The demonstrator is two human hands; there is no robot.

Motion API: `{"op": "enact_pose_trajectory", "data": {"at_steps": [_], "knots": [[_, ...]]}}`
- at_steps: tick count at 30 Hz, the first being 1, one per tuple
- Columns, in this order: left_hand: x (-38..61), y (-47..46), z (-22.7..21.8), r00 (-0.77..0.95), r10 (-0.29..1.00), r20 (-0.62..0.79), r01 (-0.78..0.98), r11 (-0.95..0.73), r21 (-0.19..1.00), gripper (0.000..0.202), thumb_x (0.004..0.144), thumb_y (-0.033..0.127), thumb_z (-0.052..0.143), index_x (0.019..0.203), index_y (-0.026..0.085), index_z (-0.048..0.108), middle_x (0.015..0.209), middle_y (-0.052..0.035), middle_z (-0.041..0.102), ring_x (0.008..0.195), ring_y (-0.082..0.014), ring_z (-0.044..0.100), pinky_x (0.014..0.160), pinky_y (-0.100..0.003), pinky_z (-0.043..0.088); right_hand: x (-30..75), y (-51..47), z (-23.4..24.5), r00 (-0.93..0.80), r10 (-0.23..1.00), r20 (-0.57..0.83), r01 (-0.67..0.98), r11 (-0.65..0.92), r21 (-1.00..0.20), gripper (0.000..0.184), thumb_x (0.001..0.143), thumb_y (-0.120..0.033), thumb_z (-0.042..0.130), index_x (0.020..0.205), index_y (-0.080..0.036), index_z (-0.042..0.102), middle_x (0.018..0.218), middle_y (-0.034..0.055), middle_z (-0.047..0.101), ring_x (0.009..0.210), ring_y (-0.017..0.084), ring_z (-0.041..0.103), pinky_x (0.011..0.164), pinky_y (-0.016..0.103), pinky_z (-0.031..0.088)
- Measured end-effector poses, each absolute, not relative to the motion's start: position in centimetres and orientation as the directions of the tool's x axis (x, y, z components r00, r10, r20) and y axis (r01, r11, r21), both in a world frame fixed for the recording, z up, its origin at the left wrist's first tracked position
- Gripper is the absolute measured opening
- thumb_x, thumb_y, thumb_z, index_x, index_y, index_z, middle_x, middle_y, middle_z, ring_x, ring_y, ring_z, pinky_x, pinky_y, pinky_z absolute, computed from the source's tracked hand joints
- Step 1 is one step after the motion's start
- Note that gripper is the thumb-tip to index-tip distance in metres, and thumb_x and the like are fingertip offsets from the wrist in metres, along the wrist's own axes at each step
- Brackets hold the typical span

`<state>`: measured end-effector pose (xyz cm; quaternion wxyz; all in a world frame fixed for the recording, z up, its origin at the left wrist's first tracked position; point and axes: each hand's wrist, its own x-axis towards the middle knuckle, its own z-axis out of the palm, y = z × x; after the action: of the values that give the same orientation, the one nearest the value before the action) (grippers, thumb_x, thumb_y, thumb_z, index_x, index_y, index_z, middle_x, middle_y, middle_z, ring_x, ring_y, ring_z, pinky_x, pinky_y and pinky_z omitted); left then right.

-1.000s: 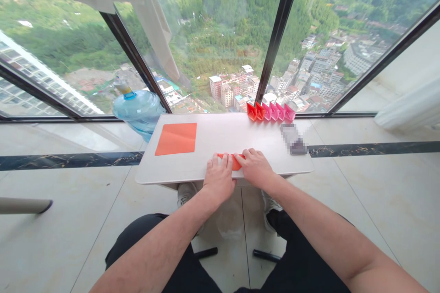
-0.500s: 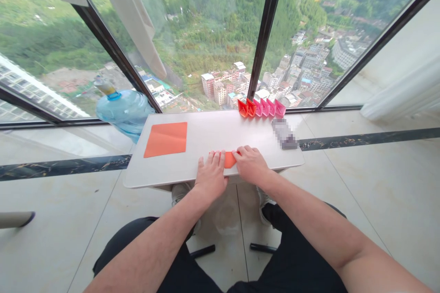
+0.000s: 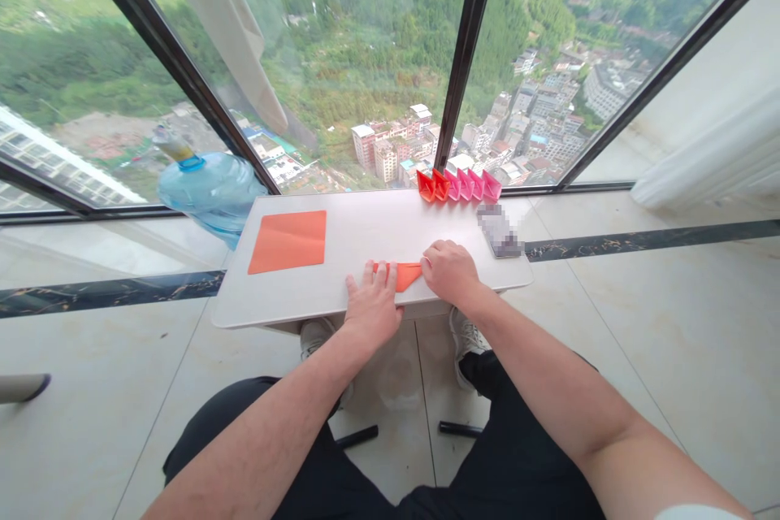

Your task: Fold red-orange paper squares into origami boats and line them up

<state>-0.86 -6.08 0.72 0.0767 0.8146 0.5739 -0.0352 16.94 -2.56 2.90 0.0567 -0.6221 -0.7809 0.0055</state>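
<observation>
A folded piece of orange paper (image 3: 407, 275) lies near the front edge of the white table (image 3: 366, 227). Across its left part rests my left hand (image 3: 373, 302), fingers stretched out and pressing it flat. My right hand (image 3: 452, 270) has its fingers curled and pinches the paper's right-hand tip. Part of the paper is hidden beneath the left fingers. To the left lies a flat orange sheet (image 3: 288, 242) with a faint crease across it.
Several folded paper pieces, red-orange ones (image 3: 433, 186) and pink ones (image 3: 473, 185), stand in a row along the table's back edge. A pixelated phone-like object (image 3: 500, 230) lies at the right. A blue water jug (image 3: 213, 191) stands beyond the left end, by the windows.
My right hand has shifted from lying over the paper's right end to pinching its tip. The paper's right side now narrows to a point. The view has shifted slightly.
</observation>
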Motion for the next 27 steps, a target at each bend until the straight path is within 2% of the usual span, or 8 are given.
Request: {"op": "enact_pose_trajectory", "data": {"at_steps": [7, 11, 15, 17, 19, 22, 25, 27], "knots": [[-1.3, -5.4, 0.3, 0.314, 0.934, -0.172, 0.947, -0.295, 0.127, 0.093, 0.08, 0.05, 0.063, 0.159, 0.021, 0.024, 0.167, -0.0148, 0.017, 0.154, -0.0407, 0.007, 0.117, -0.07, 0.012, 15.0, -1.3, 2.0, -0.271, 0.962, 0.024, 0.945, 0.27, -0.185, 0.025, 0.095, -0.028, 0.05, 0.099, -0.017, 0.073, 0.103, 0.0118, 0.07, 0.099, 0.023, 0.062, 0.089, 0.033, 0.043], [-1.5, -4.8, 0.5, 0.306, 0.937, -0.17, 0.946, -0.279, 0.168, 0.099, 0.076, 0.051, 0.068, 0.159, 0.018, 0.025, 0.167, -0.0203, 0.01, 0.155, -0.0374, 0.007, 0.12, -0.064, 0.008, 14.6, -0.7, 2.0, -0.227, 0.974, -0.016, 0.947, 0.217, -0.236, 0.023, 0.091, -0.027, 0.055, 0.106, -0.017, 0.069, 0.104, 0.011, 0.071, 0.098, 0.023, 0.064, 0.086, 0.032, 0.044], [-1.7, -3.8, 1.1, 0.303, 0.925, -0.229, 0.924, -0.226, 0.309, 0.112, 0.07, 0.056, 0.073, 0.16, 0.016, 0.018, 0.167, -0.0235, 0.006, 0.155, -0.0384, 0.003, 0.119, -0.067, 0.005, 14.3, -0.3, 1.8, -0.197, 0.976, -0.091, 0.928, 0.156, -0.338, 0.018, 0.089, -0.025, 0.055, 0.099, -0.019, 0.07, 0.099, 0.0085, 0.074, 0.091, 0.02, 0.066, 0.079, 0.03, 0.045], [-1.9, -3.3, 1.5, 0.291, 0.937, -0.194, 0.887, -0.189, 0.422, 0.111, 0.072, 0.056, 0.072, 0.159, 0.014, 0.019, 0.166, -0.0245, 0.009, 0.155, -0.0388, 0.005, 0.12, -0.065, 0.009, 14.2, -0.2, 1.8, -0.185, 0.977, -0.102, 0.909, 0.131, -0.396, 0.015, 0.085, -0.023, 0.056, 0.091, -0.02, 0.07, 0.092, 0.0067, 0.074, 0.084, 0.019, 0.066, 0.073, 0.029, 0.044], [-2.1, -2.7, 1.8, 0.219, 0.974, -0.059, 0.819, -0.151, 0.553, 0.095, 0.078, 0.05, 0.068, 0.155, 0.012, 0.027, 0.163, -0.0247, 0.022, 0.154, -0.0362, 0.016, 0.121, -0.057, 0.018, 14.2, -0.1, 1.9, -0.149, 0.986, -0.071, 0.873, 0.098, -0.477, 0.012, 0.082, -0.022, 0.056, 0.085, -0.02, 0.068, 0.085, 0.0046, 0.073, 0.078, 0.018, 0.064, 0.069, 0.027, 0.043], [-2.4, -1.8, 2.0, -0.072, 0.989, 0.132, 0.661, -0.052, 0.749, 0.061, 0.083, 0.039, 0.063, 0.137, 0.015, 0.046, 0.144, -0.0197, 0.051, 0.137, -0.0311, 0.048, 0.114, -0.047, 0.039, 13.9, 0.0, 2.4, -0.054, 0.997, 0.063, 0.799, 0.081, -0.596, 0.01, 0.082, -0.023, 0.054, 0.08, -0.02, 0.063, 0.081, 0.0023, 0.069, 0.074, 0.016, 0.06, 0.067, 0.026, 0.042], [-2.3, -0.9, 2.1, -0.263, 0.965, 0.003, 0.378, 0.1, 0.92, 0.042, 0.081, 0.044, 0.067, 0.112, 0.019, 0.055, 0.123, -0.0138, 0.062, 0.106, -0.0269, 0.066, 0.095, -0.046, 0.053, 13.3, -0.2, 2.9, 0.023, 0.973, 0.23, 0.765, 0.131, -0.631, 0.011, 0.085, -0.024, 0.051, 0.08, -0.02, 0.06, 0.08, 0.0018, 0.066, 0.073, 0.015, 0.058, 0.069, 0.026, 0.042], [-2.1, -0.4, 2.2, -0.201, 0.966, -0.163, 0.107, 0.187, 0.977, 0.04, 0.079, 0.05, 0.07, 0.099, 0.018, 0.056, 0.111, -0.0113, 0.064, 0.096, -0.024, 0.068, 0.085, -0.043, 0.058, 12.8, -0.5, 2.9, 0.022, 0.955, 0.296, 0.751, 0.179, -0.635, 0.011, 0.086, -0.025, 0.052, 0.081, -0.02, 0.059, 0.081, 0.0019, 0.065, 0.073, 0.015, 0.058, 0.071, 0.027, 0.043]]}}
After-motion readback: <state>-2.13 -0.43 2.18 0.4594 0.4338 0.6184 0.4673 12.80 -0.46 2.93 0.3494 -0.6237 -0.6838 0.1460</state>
